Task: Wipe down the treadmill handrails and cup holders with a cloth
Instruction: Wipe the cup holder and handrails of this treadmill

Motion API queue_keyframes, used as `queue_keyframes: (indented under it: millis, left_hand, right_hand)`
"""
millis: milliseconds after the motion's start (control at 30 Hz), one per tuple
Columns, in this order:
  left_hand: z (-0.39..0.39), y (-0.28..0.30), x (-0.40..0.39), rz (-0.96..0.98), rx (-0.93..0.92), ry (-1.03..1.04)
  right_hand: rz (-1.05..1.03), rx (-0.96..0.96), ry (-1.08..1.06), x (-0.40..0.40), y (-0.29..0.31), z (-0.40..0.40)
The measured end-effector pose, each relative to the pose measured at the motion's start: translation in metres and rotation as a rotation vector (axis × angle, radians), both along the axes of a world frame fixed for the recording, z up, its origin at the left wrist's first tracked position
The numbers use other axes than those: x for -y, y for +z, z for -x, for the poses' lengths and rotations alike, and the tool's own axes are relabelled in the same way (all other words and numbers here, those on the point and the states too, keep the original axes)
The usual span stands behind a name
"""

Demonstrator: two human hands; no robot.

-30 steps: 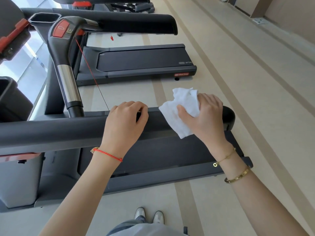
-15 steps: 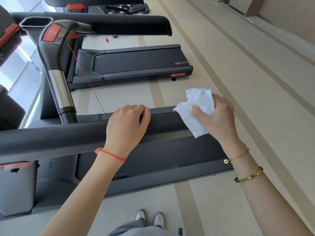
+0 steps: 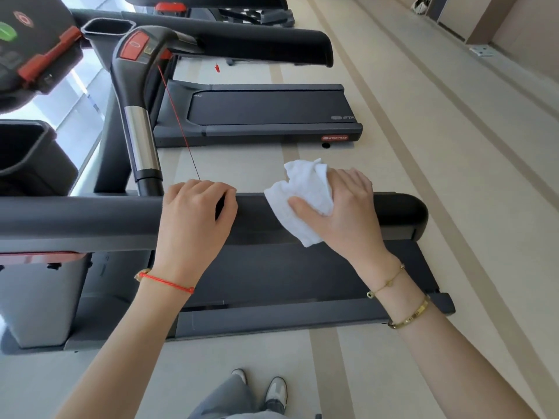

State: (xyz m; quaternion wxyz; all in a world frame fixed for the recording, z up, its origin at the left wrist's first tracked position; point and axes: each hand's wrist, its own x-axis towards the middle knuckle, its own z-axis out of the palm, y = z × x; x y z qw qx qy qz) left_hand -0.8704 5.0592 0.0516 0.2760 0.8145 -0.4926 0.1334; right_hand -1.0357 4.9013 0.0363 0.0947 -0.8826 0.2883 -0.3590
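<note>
The right hand (image 3: 348, 213) pinches the white cloth (image 3: 302, 198) against the handrail (image 3: 90, 222); the left hand (image 3: 193, 219) curls over the same bar. It runs left-right across mid-frame, its rounded end just right of the cloth.

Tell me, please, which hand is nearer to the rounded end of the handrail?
Right. The right hand presses the white cloth onto the handrail beside its rounded end; the left hand rests on the rail farther along, past the cloth.
</note>
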Motion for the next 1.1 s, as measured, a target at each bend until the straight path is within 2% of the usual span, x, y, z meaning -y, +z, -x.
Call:
queue_keyframes:
  millis: [467,733,967,1100]
  left_hand:
    - [-0.058,0.006,-0.071,0.028,0.004,0.131]
    - [-0.126,0.006,-0.127,0.046,0.056,0.165]
    - [-0.183,0.004,-0.163,0.073,0.067,0.138]
    - [-0.206,0.006,-0.179,0.099,0.074,0.104]
  right_hand:
    - [-0.106,-0.071,0.239,-0.043,0.019,-0.074]
    - [-0.021,-0.062,0.376,-0.121,0.02,-0.155]
    - [0.023,-0.052,0.301,-0.143,0.022,-0.174]
    - [0.03,-0.065,0.308,-0.177,0.03,-0.217]
